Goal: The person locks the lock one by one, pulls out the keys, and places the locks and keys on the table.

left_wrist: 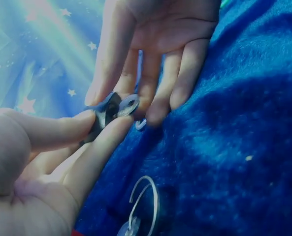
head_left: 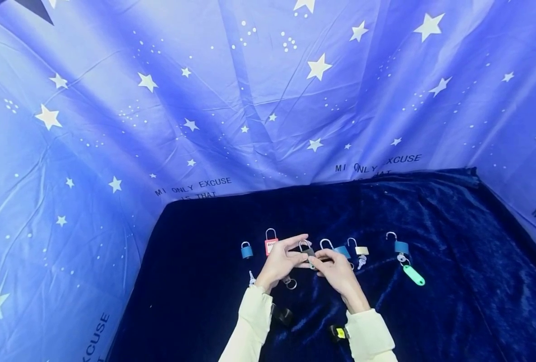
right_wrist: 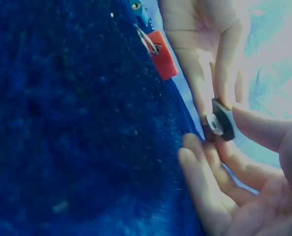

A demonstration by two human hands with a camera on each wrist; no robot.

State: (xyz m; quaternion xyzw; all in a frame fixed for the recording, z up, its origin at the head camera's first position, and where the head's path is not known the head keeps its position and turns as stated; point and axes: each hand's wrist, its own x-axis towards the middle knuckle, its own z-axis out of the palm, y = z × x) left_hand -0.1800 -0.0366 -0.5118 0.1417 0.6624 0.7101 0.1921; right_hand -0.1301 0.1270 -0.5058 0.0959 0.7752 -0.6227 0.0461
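Note:
Both hands meet over the dark cloth around a small black padlock (head_left: 306, 250) with a silver shackle. My left hand (head_left: 282, 259) pinches its body between thumb and fingers, as the left wrist view shows. From the other side, my right hand (head_left: 338, 274) holds it too, its thumb against the body in the right wrist view. A round silver key head (left_wrist: 128, 105) sticks out at the underside of the padlock, between the fingertips. The red padlock (head_left: 271, 246) stands out just beyond the left hand, and a blue padlock (head_left: 342, 251) lies just beyond the right fingers.
A small blue padlock (head_left: 247, 251) lies at the left. To the right are a brass padlock (head_left: 362, 250) with keys and another blue padlock (head_left: 401, 247) with a green tag (head_left: 414, 275). A key (head_left: 252, 278) and a key ring (head_left: 291, 284) lie near the left wrist.

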